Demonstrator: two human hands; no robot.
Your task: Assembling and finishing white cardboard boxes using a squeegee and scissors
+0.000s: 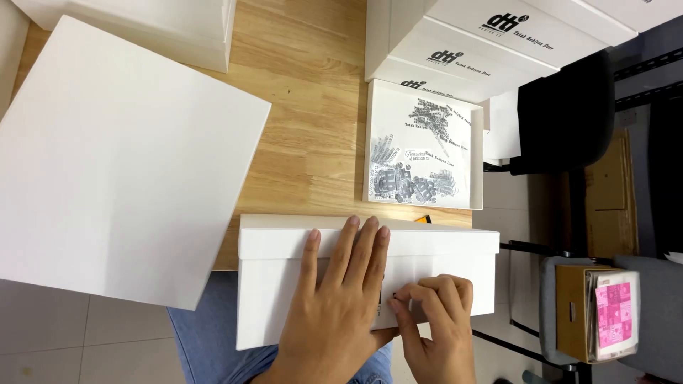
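- A white box [284, 299] stood on its side at the near table edge, leaning over the person's lap, its lid rim uppermost.
- The left hand [338, 299] lay flat on the box's facing side, fingers spread and pointing up to the lid rim; it gripped nothing, only pressed.
- The right hand [434, 320] sat just right of the left, fingers curled, the fingertips [398, 302] pinching something small and dark against the box; what it was could not be told.
- Behind the box a shallow tray [477, 156] rested on the wooden table [313, 107], scattered with small printed stickers [413, 181]. A small orange tip [425, 220] peeked out between tray and box.
- A stack of white boxes [484, 43] stood beyond the tray, touching its far side.
- On the left a large white lid [121, 156] lay tilted across the table, overhanging the near edge, close to the box's left corner.
- Another white box [163, 25] sat at the far left.
- Bare wood ran in a strip between lid and tray.
- To the right, past the table edge, stood a black chair [565, 107] and a stool with a brown carton [573, 313] and pink papers [615, 313].
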